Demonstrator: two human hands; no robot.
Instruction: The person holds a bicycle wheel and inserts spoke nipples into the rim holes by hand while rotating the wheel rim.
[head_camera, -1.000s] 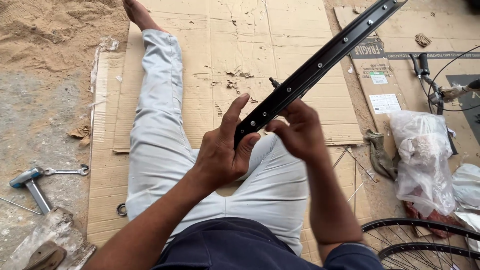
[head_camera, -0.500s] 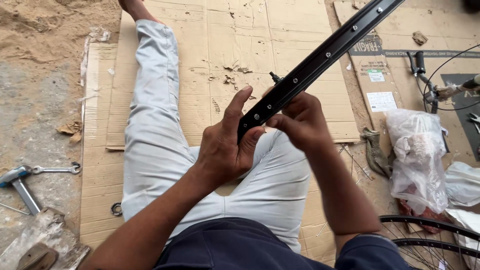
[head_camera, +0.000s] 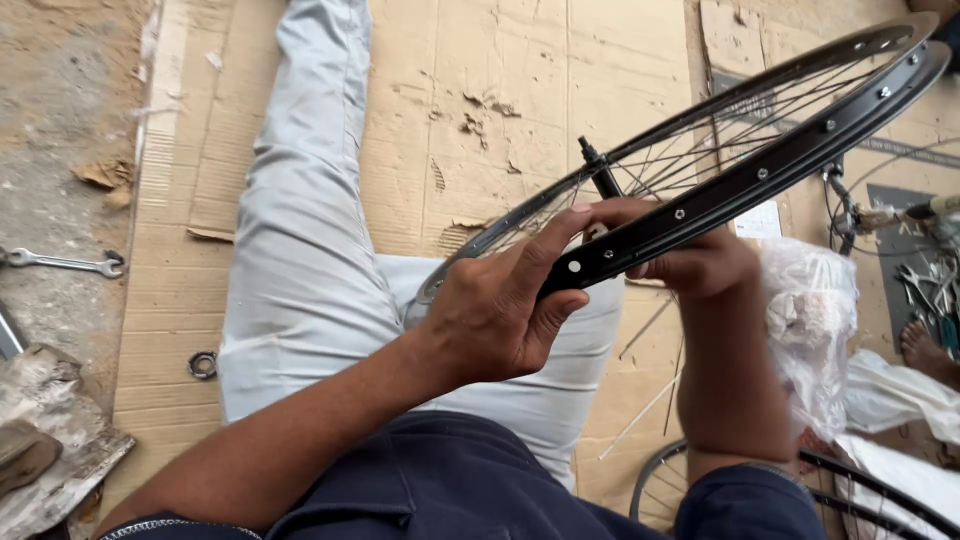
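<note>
A black bicycle wheel rim (head_camera: 760, 175) with thin spokes and a hub axle (head_camera: 598, 172) is held over my lap, tilted up toward the right. My left hand (head_camera: 500, 310) grips the rim's near end, index finger stretched along it. My right hand (head_camera: 690, 255) clasps the rim just to the right, fingers curled around its edge. I sit on flattened cardboard (head_camera: 500, 90) in light grey trousers (head_camera: 310, 260), one leg stretched out ahead.
A spanner (head_camera: 65, 263) lies on the sandy ground at left, a small metal ring (head_camera: 202, 365) on the cardboard. A clear plastic bag (head_camera: 815, 330) and another wheel (head_camera: 850, 480) sit at right. Loose spokes (head_camera: 650, 400) lie by my thigh. Another person's foot (head_camera: 925, 345) is at far right.
The rim has tilted so its spokes and hub now show instead of only its edge. Both hands kept their grip; the view has shifted closer.
</note>
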